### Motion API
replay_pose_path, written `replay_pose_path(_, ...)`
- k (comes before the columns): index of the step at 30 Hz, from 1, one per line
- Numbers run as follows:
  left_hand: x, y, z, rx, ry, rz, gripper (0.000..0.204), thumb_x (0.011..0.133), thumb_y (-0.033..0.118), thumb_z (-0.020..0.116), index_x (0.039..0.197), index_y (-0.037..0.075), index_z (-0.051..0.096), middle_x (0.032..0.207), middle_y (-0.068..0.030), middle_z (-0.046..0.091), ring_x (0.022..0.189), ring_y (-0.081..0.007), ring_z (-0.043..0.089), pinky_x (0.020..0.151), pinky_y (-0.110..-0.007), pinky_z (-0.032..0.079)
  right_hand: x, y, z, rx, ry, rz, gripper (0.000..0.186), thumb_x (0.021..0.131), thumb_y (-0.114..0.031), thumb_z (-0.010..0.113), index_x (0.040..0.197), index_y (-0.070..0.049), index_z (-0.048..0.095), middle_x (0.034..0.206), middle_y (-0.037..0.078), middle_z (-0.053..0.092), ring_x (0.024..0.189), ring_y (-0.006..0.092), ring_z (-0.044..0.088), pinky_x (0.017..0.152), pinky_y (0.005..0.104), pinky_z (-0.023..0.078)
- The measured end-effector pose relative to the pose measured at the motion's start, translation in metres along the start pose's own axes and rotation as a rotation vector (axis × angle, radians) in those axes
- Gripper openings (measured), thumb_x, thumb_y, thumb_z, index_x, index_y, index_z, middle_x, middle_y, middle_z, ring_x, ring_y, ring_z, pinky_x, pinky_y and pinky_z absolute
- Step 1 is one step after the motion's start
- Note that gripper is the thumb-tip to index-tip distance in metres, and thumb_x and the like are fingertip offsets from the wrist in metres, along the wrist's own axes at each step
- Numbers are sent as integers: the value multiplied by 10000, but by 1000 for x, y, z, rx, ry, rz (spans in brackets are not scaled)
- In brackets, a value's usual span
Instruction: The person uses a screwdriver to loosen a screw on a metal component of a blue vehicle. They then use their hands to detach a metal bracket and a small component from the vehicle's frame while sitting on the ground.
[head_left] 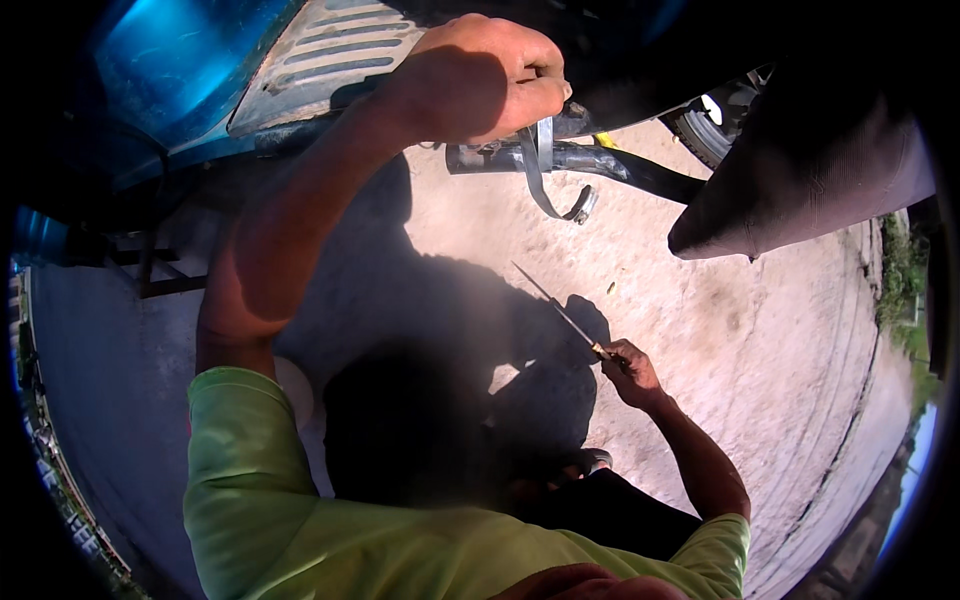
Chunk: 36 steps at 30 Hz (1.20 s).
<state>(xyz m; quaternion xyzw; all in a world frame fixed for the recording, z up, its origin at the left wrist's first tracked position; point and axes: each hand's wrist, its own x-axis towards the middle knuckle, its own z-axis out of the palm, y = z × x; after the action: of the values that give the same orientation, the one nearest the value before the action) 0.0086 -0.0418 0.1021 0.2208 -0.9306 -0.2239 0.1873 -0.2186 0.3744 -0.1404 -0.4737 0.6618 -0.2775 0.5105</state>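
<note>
My left hand is raised beside a blue vehicle, with its fingers closed. Below those fingers hangs a curved metal band clamp, its loose end bearing a small screw housing. My left fingertips seem to pinch the band's upper part, though the hand partly hides the contact. The band loops down across a dark pipe; whether it circles the pipe is unclear. Lower down, my right hand is wrapped around the handle of a screwdriver. Its long thin shaft points up and left, away from the clamp.
A blue panel and a slotted metal plate lie at the upper left. On the right are a wheel and a dark, cloth-like shape. Sunlit concrete ground stretches beneath, partly shadowed.
</note>
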Motion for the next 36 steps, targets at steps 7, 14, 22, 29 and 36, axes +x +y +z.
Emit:
replay_pose_path(7,-1,5,-4,-3,-41,-63,271,911,290,630,991,62,752,955,-149,757,868,-302,727,801,-387,571,83,-77,-69,342,270,-51,320,1054,-225,583,1300,-21,600,1207,86,643,972,161,626,890,323,528)
replay_pose_path(14,-5,-8,7,-105,108,82,191,872,203,657,803,45,740,735,-134,723,667,-263,703,646,-374,549,145,-123,-128,75,331,-243,374,985,-29,549,1357,5,555,1269,100,614,1147,173,598,1002,298,475)
replay_pose_path(22,-6,-7,4,-226,148,103,166,861,190,660,829,35,710,750,-138,701,656,-304,691,621,-399,545,176,-182,-138,-38,357,-412,500,1009,-273,526,1395,45,510,1353,159,577,1281,218,537,1115,366,410)
replay_pose_path(29,-10,-8,8,-212,159,95,112,858,174,673,857,62,681,788,-96,681,687,-286,680,607,-403,525,183,-200,-141,-89,419,-336,494,1007,-283,529,1377,43,513,1332,155,576,1262,216,537,1100,365,411)
replay_pose_path(36,-9,-9,7,-189,160,130,112,837,168,689,810,66,649,755,-84,647,646,-253,658,572,-381,506,185,-210,-146,-105,457,-302,488,1005,-293,531,1360,42,517,1311,150,575,1243,214,538,1085,364,412)
